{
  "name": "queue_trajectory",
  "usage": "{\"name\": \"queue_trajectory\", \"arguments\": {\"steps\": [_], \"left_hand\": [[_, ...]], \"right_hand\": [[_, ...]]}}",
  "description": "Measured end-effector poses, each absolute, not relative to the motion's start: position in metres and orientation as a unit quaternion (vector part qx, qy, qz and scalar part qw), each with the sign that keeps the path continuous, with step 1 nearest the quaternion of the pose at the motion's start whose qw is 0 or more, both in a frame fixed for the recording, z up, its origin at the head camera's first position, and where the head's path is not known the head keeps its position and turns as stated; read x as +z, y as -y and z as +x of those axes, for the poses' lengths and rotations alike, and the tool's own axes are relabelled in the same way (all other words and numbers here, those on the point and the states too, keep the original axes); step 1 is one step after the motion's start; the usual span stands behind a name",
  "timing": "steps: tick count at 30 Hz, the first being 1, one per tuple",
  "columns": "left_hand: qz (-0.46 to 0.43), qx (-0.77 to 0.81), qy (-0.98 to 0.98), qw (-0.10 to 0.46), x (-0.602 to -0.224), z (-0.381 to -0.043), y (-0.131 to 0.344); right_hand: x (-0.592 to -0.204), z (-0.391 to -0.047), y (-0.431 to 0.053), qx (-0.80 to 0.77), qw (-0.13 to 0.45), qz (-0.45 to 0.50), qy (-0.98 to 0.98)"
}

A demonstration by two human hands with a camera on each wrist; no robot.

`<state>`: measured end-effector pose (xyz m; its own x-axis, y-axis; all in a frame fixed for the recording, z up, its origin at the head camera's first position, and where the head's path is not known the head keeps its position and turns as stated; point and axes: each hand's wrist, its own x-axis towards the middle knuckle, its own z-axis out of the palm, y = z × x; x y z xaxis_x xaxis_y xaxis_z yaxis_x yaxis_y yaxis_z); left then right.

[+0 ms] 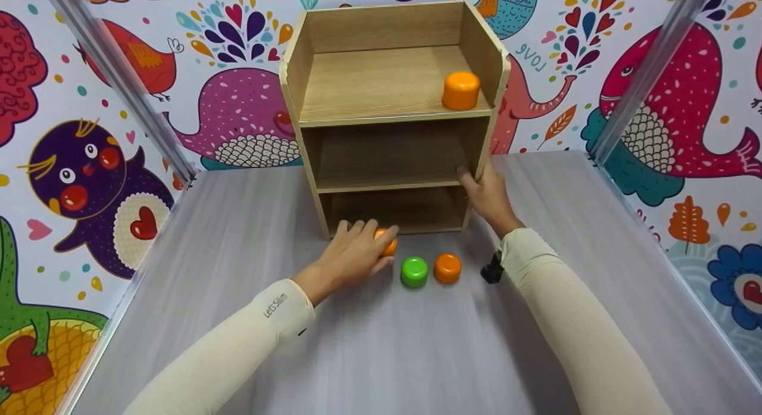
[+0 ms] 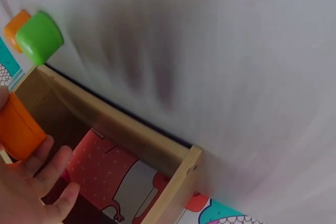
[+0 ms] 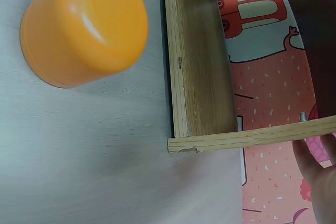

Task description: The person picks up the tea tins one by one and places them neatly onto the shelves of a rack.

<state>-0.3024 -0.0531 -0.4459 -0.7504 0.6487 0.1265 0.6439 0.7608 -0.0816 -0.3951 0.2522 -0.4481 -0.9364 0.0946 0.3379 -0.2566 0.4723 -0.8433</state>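
While the right hand (image 1: 490, 196) grips the wooden shelf (image 1: 375, 84) by its right side, I watch the left hand (image 1: 352, 252) pinch an orange cylinder (image 1: 390, 246) before the bottom compartment (image 1: 405, 208), left of the green cylinder (image 1: 414, 272).

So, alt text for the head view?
A person's left hand grips a rounded orange piece in front of a three-level wooden shelf, while the right hand holds the shelf's right side. A green piece and another orange piece sit on the grey table; a third orange piece stands on the shelf's top level.
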Motion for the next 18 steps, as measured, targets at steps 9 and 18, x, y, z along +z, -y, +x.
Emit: {"name": "queue_trajectory", "arguments": {"steps": [9, 18], "left_hand": [[-0.339, 0.015, 0.936, 0.094, -0.433, -0.305, 0.049], [-0.339, 0.005, 0.938, 0.077, -0.419, -0.305, 0.041]], "right_hand": [[-0.448, -0.395, -0.253, 0.506, 0.191, 0.057, 0.839], [-0.450, -0.396, -0.254, 0.502, 0.198, 0.062, 0.839]]}}
